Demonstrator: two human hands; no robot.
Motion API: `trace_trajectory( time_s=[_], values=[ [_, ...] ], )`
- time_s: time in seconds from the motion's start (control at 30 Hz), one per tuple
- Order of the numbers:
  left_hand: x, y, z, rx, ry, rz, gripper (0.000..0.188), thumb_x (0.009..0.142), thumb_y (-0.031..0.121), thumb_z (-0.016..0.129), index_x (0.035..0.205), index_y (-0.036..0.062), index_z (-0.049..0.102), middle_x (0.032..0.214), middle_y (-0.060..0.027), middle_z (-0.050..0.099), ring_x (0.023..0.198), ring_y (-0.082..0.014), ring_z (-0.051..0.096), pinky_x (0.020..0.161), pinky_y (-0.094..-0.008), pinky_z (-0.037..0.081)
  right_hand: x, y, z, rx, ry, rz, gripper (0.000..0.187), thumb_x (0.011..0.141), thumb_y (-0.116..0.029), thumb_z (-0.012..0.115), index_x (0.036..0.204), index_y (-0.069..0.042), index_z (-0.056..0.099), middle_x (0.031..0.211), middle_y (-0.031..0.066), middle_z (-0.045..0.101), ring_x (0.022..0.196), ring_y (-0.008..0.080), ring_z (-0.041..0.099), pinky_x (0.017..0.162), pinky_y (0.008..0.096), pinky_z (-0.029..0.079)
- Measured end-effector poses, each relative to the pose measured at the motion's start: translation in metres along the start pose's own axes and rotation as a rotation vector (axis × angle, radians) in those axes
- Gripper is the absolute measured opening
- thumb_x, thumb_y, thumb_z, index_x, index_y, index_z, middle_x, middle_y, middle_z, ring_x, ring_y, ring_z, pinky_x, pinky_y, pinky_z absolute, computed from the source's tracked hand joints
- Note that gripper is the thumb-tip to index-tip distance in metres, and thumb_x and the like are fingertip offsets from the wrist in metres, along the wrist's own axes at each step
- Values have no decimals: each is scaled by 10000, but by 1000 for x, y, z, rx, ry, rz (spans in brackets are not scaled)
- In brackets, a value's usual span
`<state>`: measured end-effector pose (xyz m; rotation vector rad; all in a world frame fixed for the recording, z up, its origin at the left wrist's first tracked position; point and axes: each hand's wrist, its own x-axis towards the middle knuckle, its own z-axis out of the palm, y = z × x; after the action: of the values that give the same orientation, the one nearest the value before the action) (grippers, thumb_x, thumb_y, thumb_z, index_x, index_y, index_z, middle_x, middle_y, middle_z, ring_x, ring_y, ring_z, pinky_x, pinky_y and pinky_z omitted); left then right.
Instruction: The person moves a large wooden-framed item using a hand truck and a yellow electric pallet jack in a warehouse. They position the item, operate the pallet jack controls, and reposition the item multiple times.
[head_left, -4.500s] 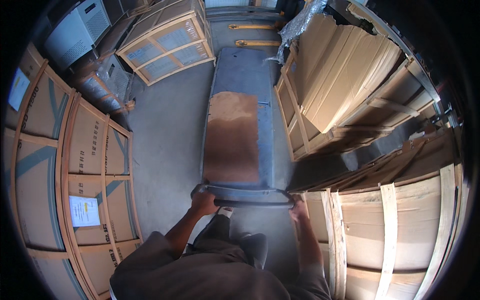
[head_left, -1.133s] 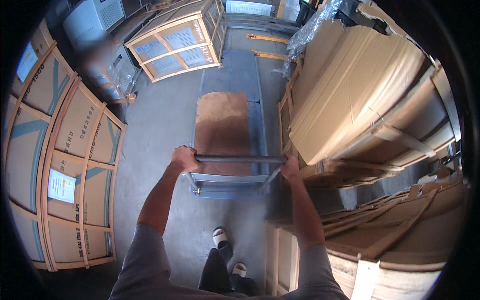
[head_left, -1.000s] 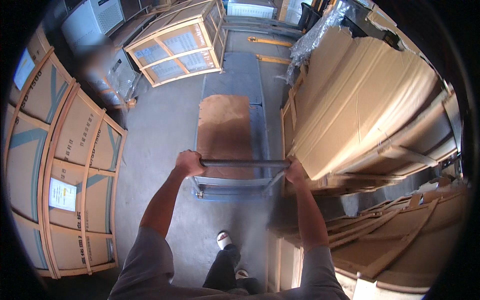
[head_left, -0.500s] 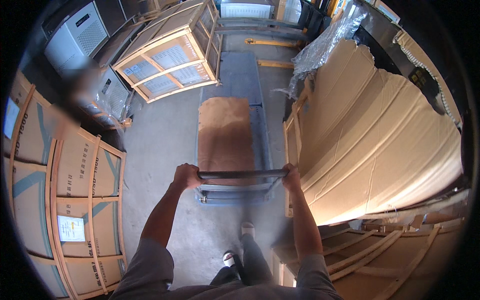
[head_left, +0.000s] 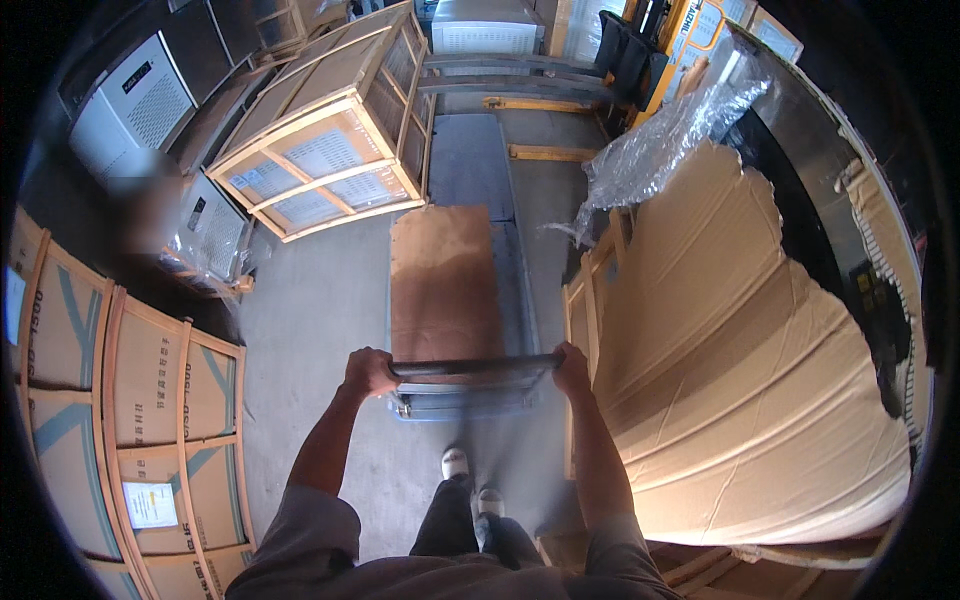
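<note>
Cart (head_left: 512, 290), one, blue, stands ahead on the floor (head_left: 310, 310), carrying one brown sheet (head_left: 442, 285); left hand (head_left: 370, 372) and right hand (head_left: 571, 368) both wrap fingers around its one dark handle (head_left: 475, 366). One wood-framed crate (head_left: 330, 130) stands by its far left, one torn cardboard piece (head_left: 730, 370) right, two yellow forks (head_left: 552, 153) beyond.

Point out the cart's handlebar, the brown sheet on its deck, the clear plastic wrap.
Handlebar (head_left: 477, 366): head view, middle of the bar.
Brown sheet (head_left: 445, 285): head view, middle of its top face.
Clear plastic wrap (head_left: 665, 147): head view, its crumpled middle.
</note>
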<state>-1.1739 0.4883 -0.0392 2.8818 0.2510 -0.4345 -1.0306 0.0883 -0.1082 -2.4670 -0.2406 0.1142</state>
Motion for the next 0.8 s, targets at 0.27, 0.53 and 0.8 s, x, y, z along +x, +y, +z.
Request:
trace_trajectory(
  time_s=[0.27, 0.53, 0.8],
  values=[
    [103, -23, -44, -12, 20, -2, 297, 684, 388, 692, 789, 113, 730, 833, -149, 710, 813, -365, 691, 765, -460, 558, 114, -10, 17, 15, -34, -61, 219, 724, 81, 572, 895, -52, 601, 895, 175, 650, 896, 364, 641, 773, 423, 495],
    [217, -44, -92, 37, -18, -23, 293, 697, 378, 666, 804, 113, 733, 860, -157, 711, 827, -360, 693, 771, -458, 559, 238, -12, 40, 104, -42, -110, 232, 701, 86, 525, 874, -47, 603, 809, 159, 640, 847, 327, 650, 745, 394, 488],
    [323, -71, -126, 66, 48, 6, 244, 658, 366, 667, 710, 132, 709, 784, -133, 704, 769, -348, 692, 714, -445, 564, 353, -29, 58, 38, -22, -244, 157, 749, 41, 563, 873, -37, 619, 832, 190, 650, 860, 380, 634, 757, 424, 490]
  ],
)
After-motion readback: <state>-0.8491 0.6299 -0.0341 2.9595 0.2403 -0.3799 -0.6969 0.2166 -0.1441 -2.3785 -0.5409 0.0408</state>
